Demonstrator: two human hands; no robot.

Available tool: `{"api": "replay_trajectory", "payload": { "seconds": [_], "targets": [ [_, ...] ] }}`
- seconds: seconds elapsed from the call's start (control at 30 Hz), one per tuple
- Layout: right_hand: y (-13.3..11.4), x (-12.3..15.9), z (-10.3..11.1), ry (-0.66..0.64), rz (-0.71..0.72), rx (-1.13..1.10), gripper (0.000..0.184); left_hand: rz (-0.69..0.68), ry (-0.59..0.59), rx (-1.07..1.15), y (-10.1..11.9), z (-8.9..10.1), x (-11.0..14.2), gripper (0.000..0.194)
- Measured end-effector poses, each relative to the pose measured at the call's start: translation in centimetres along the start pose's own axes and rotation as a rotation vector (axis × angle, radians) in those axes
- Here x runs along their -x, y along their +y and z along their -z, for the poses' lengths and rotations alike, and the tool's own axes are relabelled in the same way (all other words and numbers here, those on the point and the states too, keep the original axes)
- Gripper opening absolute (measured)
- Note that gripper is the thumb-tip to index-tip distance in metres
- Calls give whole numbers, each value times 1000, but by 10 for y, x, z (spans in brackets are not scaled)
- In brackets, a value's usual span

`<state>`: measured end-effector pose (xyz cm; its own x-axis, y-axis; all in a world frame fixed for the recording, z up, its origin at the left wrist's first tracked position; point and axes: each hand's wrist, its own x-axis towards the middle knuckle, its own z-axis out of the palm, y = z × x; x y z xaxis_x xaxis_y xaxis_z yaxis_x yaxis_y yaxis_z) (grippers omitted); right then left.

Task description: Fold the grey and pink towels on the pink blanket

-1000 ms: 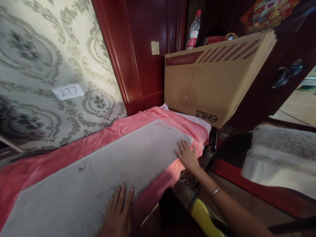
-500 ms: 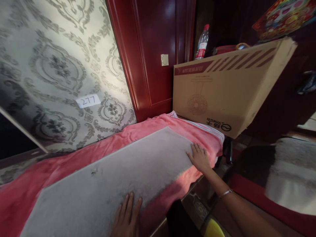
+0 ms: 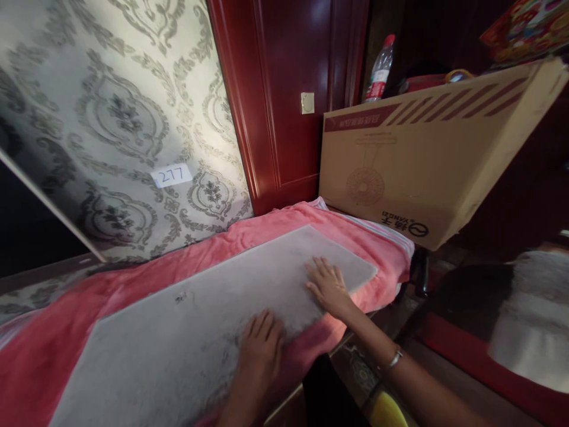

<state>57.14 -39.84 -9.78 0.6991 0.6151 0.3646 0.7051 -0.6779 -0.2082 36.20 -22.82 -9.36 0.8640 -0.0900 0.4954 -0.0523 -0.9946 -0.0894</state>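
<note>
**Both hands flat on the panel**

My left hand (image 3: 260,350) and right hand (image 3: 329,287) lie open, fingers spread, on a grey felt panel (image 3: 146,338), gripping nothing. The panel rests on a pink blanket (image 3: 133,290), with a tilted cardboard box (image 3: 400,166) just beyond.

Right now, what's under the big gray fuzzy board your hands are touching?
A pink fleece blanket shows around the edges of the gray panel. Whatever lies directly beneath the panel is covered, so I can't see it.
</note>
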Motion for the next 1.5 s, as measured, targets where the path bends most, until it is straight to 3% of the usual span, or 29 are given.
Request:
{"api": "replay_trajectory", "payload": {
  "seconds": [0.1,0.23,0.37,0.5,0.63,0.77,0.93,1.0,1.1,1.3,1.5],
  "targets": [
    [-15,-1,-3,-127,88,-16,57,42,-151,13,9,-9,-32,50],
    [-10,3,-9,-205,117,-2,56,79,-305,42,14,-21,-38,59],
    [-1,-8,-7,-278,133,-16,58,84,-321,47,14,-24,-32,59],
    [16,-45,-5,-341,112,-35,58,81,-331,48,12,-22,-33,60],
    [48,-80,-7,-360,16,-11,60,73,-354,38,13,-21,-33,61],
    [67,-95,-8,-343,-69,6,61,93,-368,41,12,-19,-32,61],
    [46,-99,-13,-348,-2,-12,61,77,-481,255,-16,-7,-52,49],
    [35,-102,-16,-350,90,-40,62,104,-448,323,-32,-4,-66,44],
    [31,-115,-20,-361,176,-82,63,165,-370,218,-49,-10,-78,50],
    [66,-161,-25,-342,-2,-61,60,131,-328,26,-53,-40,-63,55],
    [79,-180,-39,-249,-164,-29,57,194,-442,94,-53,-38,-63,56]
  ]
}}
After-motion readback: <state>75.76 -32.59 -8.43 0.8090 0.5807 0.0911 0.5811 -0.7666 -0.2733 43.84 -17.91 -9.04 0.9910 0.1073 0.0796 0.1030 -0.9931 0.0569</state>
